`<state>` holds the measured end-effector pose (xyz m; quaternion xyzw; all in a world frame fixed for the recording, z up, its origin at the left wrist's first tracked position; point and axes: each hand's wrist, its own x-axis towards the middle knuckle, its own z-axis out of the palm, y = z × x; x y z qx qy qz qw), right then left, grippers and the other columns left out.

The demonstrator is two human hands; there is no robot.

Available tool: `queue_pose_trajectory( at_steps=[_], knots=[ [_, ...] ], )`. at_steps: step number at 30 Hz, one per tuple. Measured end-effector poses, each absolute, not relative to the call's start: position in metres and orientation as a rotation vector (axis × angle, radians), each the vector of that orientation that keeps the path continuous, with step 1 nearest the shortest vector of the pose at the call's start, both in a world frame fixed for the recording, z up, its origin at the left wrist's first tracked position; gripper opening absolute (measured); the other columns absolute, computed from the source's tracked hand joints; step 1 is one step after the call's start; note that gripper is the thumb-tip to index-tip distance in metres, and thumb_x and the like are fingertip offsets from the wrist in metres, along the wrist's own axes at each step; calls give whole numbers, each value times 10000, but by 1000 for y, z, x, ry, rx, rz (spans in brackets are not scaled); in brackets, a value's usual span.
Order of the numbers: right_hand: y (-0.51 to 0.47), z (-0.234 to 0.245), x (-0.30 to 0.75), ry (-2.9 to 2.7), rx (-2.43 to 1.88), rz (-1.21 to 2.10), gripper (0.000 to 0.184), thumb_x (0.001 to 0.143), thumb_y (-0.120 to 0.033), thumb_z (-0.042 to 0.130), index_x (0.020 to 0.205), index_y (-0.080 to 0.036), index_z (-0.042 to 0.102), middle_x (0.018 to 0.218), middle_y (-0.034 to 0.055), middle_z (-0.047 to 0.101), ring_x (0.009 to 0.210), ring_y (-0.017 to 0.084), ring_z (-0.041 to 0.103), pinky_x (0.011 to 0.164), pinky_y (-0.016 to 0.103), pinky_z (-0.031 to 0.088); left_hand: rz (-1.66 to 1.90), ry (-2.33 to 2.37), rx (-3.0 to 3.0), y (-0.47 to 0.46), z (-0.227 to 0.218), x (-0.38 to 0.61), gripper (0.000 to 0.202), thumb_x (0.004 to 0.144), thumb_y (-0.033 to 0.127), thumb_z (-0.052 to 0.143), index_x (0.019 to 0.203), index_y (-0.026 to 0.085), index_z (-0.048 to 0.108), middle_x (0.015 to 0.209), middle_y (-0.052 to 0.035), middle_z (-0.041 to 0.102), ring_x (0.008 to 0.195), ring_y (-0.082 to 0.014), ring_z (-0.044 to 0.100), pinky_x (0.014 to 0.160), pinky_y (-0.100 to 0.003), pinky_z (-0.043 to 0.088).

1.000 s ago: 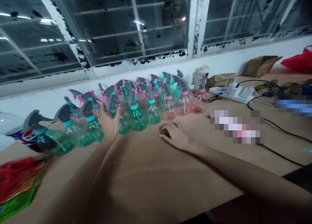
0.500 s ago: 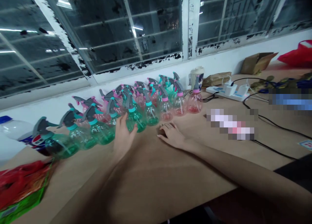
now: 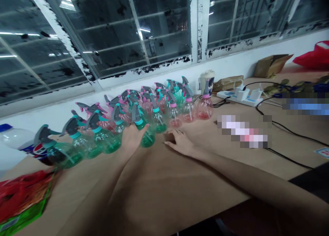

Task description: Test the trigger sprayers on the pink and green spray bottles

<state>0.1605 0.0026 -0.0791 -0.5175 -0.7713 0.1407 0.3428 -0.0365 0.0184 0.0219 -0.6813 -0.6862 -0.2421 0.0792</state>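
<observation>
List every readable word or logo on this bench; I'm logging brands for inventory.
No text reads clearly.
Soda bottle: round red, white and blue logo; letters too blurred.
White cup: small dark print, too small to read.
Green packet: print blurred.
Sticker on table, far right: unreadable.
Green spray bottle in left hand: no print visible.

My left hand [image 3: 133, 137] and my right hand [image 3: 181, 144] are bare, and so are my forearms along all that shows. A dark patch sits by my right elbow; I can't tell whether it's my sleeve.
</observation>
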Motion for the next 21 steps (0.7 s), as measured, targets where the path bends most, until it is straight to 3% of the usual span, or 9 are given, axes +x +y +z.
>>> queue_pose_trajectory(
  at_steps=[3,7,10,16,21],
  knots=[
    [3,-78,160,-1932,-1375,418,317,857,-346,544,1102,-149,498,1139,129,614,1078,256,549,921,413,410,-731,-1971,-2080,-9,20,-42,471,797,583,511,932,143,610,805,-154,670,843,-356,652,712,-402,465],
    [3,-77,161,-1885,-1387,455,267,866,-311,540,1074,-149,500,1126,130,627,1050,241,577,894,393,428,-758,-1906,-2178,-50,16,-43,372,793,556,547,877,197,602,791,-79,678,825,-295,662,703,-365,485],
    [3,-77,161,-1873,-1388,465,230,867,-304,539,1037,-151,509,1082,128,640,1033,238,590,876,381,435,-802,-1892,-2364,-82,15,-39,362,802,559,539,931,229,611,914,-63,698,893,-286,657,752,-387,499],
    [3,-75,162,-1870,-1385,475,202,860,-298,549,1005,-163,507,1021,113,655,976,227,612,830,363,448,-840,-1935,-2580,-109,10,-41,488,780,509,595,1212,290,529,1126,-64,662,1068,-312,601,875,-457,484],
    [3,-76,161,-1875,-1373,464,182,851,-288,557,984,-173,508,1027,110,648,974,221,608,840,366,440,-1232,-1898,-2706,-97,9,-38,605,756,447,638,1313,332,429,1293,-56,560,1208,-275,506,1018,-469,394]
  ],
)
